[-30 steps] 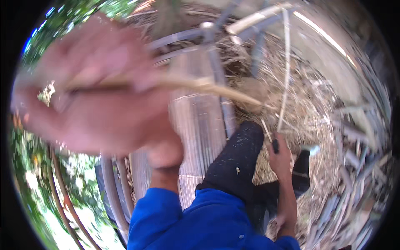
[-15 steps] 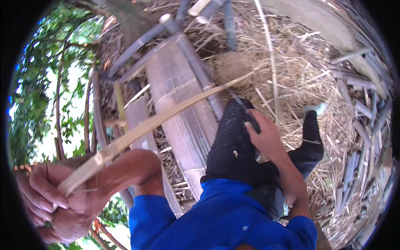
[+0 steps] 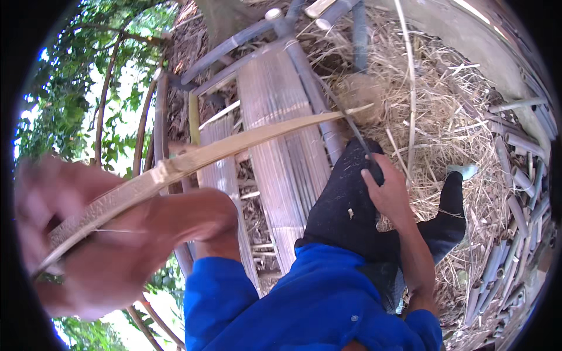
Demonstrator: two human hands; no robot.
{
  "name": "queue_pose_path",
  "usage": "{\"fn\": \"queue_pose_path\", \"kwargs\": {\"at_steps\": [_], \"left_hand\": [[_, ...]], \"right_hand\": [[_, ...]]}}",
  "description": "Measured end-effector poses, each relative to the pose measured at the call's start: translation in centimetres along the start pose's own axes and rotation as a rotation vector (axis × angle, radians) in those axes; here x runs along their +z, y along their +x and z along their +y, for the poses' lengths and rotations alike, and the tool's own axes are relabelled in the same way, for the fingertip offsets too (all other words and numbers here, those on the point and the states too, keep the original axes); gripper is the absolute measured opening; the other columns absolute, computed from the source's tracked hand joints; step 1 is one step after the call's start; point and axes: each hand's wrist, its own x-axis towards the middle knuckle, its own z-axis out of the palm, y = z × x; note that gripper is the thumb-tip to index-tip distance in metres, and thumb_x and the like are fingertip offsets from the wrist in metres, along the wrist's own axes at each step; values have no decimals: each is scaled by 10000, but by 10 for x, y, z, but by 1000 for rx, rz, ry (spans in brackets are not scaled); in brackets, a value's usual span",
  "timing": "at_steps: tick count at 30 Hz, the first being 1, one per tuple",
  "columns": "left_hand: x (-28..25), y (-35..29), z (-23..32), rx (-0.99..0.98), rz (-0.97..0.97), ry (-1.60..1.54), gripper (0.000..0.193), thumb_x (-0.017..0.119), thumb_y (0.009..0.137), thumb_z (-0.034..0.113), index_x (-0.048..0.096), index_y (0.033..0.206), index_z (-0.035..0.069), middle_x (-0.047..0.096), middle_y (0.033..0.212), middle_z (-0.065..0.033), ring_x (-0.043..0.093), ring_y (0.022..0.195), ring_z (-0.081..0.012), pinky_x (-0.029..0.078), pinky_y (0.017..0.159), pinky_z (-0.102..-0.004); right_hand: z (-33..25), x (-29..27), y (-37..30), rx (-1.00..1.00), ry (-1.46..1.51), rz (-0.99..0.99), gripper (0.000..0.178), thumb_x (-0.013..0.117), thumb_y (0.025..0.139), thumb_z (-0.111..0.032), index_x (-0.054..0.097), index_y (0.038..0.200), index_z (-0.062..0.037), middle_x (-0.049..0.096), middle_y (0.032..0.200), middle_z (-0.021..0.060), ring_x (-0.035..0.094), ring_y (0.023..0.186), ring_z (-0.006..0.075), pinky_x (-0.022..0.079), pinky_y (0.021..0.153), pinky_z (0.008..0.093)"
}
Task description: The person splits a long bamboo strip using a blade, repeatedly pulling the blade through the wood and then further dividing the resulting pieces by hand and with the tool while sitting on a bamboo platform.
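A long, pale bamboo strip (image 3: 234, 143) runs from the left toward the middle, narrowing to a thin far tip. My left hand (image 3: 108, 266), smeared by motion, is closed round its near end. My right hand (image 3: 392, 187) grips the dark handle of a knife over my right thigh. The long, slim knife blade (image 3: 349, 120) points away from me and crosses the strip close to its tip; whether they touch I cannot tell. My dark-trousered thigh (image 3: 336, 199) lies below the blade.
A bamboo bench (image 3: 272, 117) with split slats stands in front of me. Dry shavings and straw (image 3: 439, 117) cover the ground to the right, with a rounded brownish lump (image 3: 360, 96) among them. Bamboo pieces (image 3: 497, 275) are piled along the right edge. Leafy branches (image 3: 76, 99) fill the left.
The strip's near end has shifted farther left and its middle shows broader and nearer. The knife blade, less visible before, now crosses the strip near its tip. The whole view has shifted slightly.
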Motion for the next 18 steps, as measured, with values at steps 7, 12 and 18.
{"fn": "queue_pose_path", "kwargs": {"at_steps": [7, 12, 18], "left_hand": [[27, -78, -50, 73, 462, 197, 618, 490, 947, 676, 497, 754, 89, 379, 654, -35, 399, 613, -177, 375, 399, -299], [24, -114, -70, -170, 192, 36, 703, 385, 950, 747, 487, 746, 81, 364, 625, -56, 381, 478, -192, 294, 378, -311], [39, -114, -93, -109, 259, -22, 709, 393, 949, 750, 510, 784, 70, 367, 634, -43, 396, 499, -193, 354, 457, -331]], "right_hand": [[35, -1, -7, 29, 47, 19, 378, 640, 940, -161, 546, 1289, -52, 688, 952, 267, 677, 900, 451, 525, 782, 481], [56, 2, -5, 58, -33, 17, 375, 623, 966, -229, 548, 1298, -73, 675, 1039, 280, 644, 986, 469, 501, 843, 521], [54, 10, 22, 102, 14, 35, 384, 619, 967, -245, 541, 1303, -77, 678, 1029, 275, 652, 941, 462, 512, 834, 521]]}}
